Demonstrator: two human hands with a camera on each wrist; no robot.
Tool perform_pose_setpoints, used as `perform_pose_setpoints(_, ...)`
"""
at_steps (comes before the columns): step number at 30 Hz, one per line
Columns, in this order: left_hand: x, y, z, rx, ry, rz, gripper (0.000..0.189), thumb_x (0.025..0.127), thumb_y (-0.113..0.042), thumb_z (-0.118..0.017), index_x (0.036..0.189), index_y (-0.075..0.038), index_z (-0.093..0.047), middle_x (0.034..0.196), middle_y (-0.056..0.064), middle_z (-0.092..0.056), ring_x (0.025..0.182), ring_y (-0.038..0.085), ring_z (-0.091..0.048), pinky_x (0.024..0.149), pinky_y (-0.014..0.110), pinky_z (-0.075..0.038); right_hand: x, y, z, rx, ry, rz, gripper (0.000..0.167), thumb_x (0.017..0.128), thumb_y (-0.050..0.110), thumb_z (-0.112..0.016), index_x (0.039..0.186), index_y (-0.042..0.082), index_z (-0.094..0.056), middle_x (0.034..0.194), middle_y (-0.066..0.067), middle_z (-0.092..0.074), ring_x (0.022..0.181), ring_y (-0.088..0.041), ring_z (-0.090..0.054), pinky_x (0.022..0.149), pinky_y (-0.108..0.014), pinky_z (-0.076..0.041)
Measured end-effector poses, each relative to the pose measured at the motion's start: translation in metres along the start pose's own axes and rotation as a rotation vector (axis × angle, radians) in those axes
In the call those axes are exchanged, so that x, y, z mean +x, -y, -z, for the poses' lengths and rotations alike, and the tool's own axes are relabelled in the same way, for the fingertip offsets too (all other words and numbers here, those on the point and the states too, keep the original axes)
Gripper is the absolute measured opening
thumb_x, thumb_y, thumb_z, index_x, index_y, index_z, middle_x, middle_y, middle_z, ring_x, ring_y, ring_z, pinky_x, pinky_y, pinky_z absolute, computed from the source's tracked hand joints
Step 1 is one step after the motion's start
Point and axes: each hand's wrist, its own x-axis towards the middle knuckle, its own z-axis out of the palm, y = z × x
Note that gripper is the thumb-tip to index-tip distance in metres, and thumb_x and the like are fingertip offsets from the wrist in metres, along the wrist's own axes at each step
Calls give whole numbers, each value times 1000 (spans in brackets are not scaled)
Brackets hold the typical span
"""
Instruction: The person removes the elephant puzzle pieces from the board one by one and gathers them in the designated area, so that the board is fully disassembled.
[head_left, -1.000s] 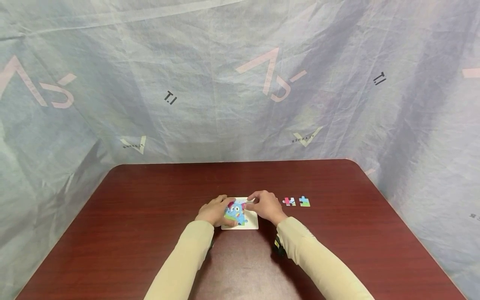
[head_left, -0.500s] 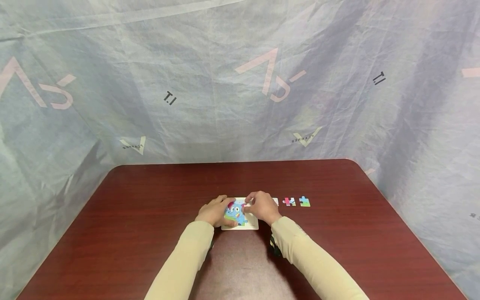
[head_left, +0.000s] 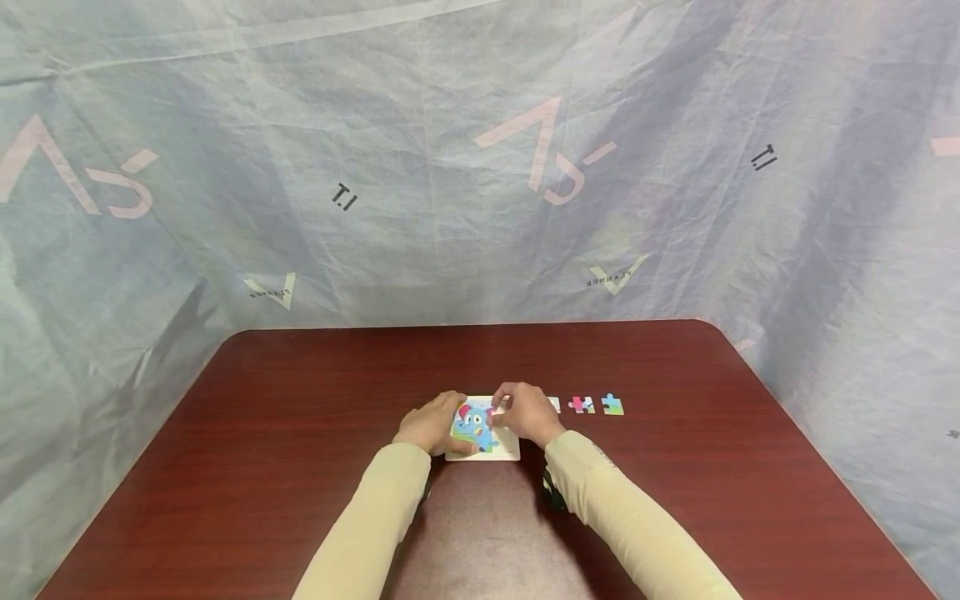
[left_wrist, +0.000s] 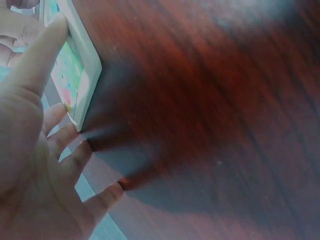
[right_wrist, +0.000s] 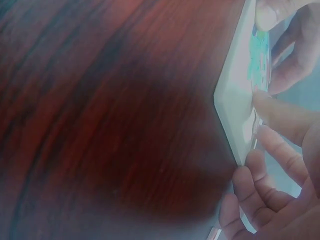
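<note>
Two cream sleeves (head_left: 375, 508) are crossing the table (head_left: 262, 467) from its near side. The left hand (head_left: 429, 426) is resting, fingers wide, on the left edge of the puzzle board (head_left: 507, 451) with its blue creature (head_left: 471, 425). The right hand (head_left: 528, 414) is holding thumb and fingertip close together on the board's right half; whether they are pinching anything I cannot tell. Toward the table's right edge, a pink piece (head_left: 578, 405) and a blue-green piece (head_left: 612, 407) are lying side by side. Past its back edge a grey sheet (head_left: 427, 167) is hanging

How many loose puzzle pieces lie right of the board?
3 visible: blue-green piece farthest right, pink-white piece beside it, pale piece partly behind the right hand; more may be hidden.
</note>
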Motion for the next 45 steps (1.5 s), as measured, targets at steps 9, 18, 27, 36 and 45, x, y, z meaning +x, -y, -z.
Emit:
perform_pose_setpoints(9,0,-1,0,3,-7,-4,75,82,-38,-86,142,-8,-51,148,12,-49,133,32,-52,102,57,-45,0,1,1,-8,-8,16,24,79,14,-89,90,13,-68,78,-1,-60,68,-17,-54,58,-30,-43)
perform_pose_setpoints(18,1,0,0,7,1,0,74,84,-38,-85,142,-8,-50,150,11,-48,135,31,-49,105,57,-43,4,0,4,-9,-7,36,22,81,16,-88,95,11,-71,81,-1,-61,72,-17,-56,61,-32,-45)
perform_pose_setpoints(27,1,0,-1,6,5,2,77,83,-38,-86,143,-7,-49,152,13,-46,139,31,-46,107,58,-40,6,-3,4,-108,20,75,21,84,21,-85,102,12,-77,90,-4,-64,83,-18,-60,67,-34,-50)
perform_pose_setpoints(36,2,1,-1,4,2,5,77,83,-39,-85,143,-8,-48,152,14,-46,140,31,-45,109,58,-39,7,-5,4,-161,1,115,6,86,16,-82,90,15,-77,84,-1,-58,76,-16,-56,62,-33,-48)
perform_pose_setpoints(45,1,0,0,-11,20,18,78,85,-38,-84,147,-7,-48,157,15,-40,145,32,-39,113,59,-34,9,-5,3,-175,-25,136,11,86,15,-83,84,17,-72,84,0,-57,75,-16,-56,63,-34,-47)
